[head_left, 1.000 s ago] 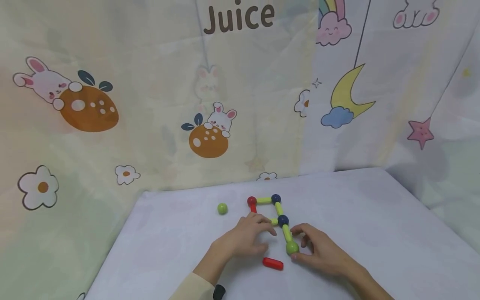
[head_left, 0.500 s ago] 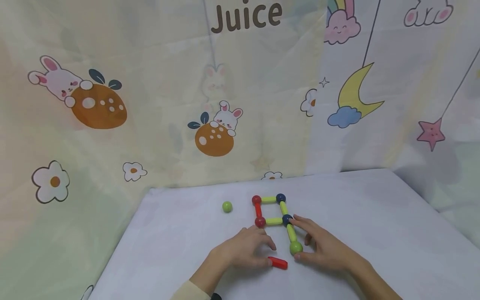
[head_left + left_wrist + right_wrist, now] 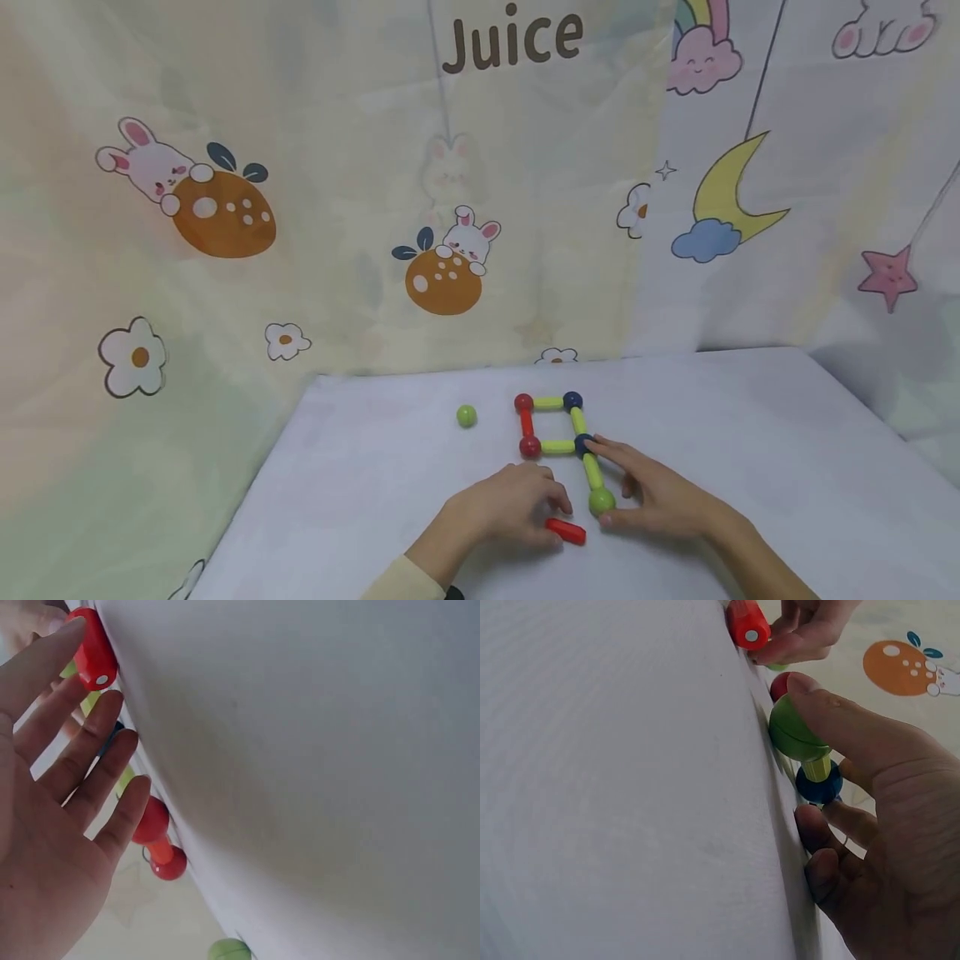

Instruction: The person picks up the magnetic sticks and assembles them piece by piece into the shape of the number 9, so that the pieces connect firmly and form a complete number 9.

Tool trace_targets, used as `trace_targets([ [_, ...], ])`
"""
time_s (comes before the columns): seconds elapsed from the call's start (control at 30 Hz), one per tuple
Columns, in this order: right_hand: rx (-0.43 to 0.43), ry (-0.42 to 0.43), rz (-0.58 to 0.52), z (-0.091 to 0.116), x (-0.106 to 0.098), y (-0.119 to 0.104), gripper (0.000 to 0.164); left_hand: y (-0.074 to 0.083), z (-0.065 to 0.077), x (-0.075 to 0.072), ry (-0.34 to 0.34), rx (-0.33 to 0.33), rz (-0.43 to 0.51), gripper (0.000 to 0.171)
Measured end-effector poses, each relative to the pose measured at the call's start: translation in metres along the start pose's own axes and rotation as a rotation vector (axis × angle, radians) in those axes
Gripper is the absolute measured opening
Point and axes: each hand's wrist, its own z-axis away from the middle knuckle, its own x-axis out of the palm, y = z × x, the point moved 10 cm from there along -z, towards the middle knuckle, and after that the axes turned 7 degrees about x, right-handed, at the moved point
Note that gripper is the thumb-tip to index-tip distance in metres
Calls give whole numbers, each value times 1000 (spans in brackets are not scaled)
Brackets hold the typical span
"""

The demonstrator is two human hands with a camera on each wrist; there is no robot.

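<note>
A flat figure of toy balls and rods lies on the table: two red balls point(image 3: 530, 447), two navy balls point(image 3: 572, 402), one red rod and yellow-green rods form a square. From its near navy ball a yellow-green rod point(image 3: 593, 472) leads to a large green ball point(image 3: 602, 501). My right hand point(image 3: 663, 498) holds this leg, thumb on the green ball and index finger at the navy one. My left hand point(image 3: 510, 506) is beside a loose red rod point(image 3: 572, 532); thumb and index finger straddle its left end, the other fingers loosely extended point(image 3: 67, 825).
A smaller green ball point(image 3: 467, 416) lies alone left of the square. The white-covered table point(image 3: 360, 467) ends at a printed cloth backdrop point(image 3: 337, 208) with cartoon rabbits, flowers and a moon.
My left hand has drawn back from the square toward the loose red rod. My right index finger has moved onto the near navy ball. The whole head view has shifted.
</note>
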Motion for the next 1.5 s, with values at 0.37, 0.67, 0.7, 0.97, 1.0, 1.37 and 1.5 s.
trace_targets([
  [0.37,24,16,67,-8,2,-10,96,0,5,-1,16,-25,-116,18],
  [0.67,35,23,103,-11,-1,-9,100,-14,15,-8,37,-97,-28,15],
  [0.7,38,14,100,-12,0,-10,100,-15,16,-8,37,-106,-18,15],
  [0.97,46,8,95,-10,2,-11,100,-19,15,-3,28,-112,40,16],
  [1.0,51,10,91,-9,2,-10,99,-18,15,-3,28,-108,48,16],
  [1.37,54,-9,61,-7,2,-12,99,-18,17,-9,24,-132,56,14],
  [1.5,42,6,62,-6,0,-15,98,-18,15,-13,31,-126,62,15],
])
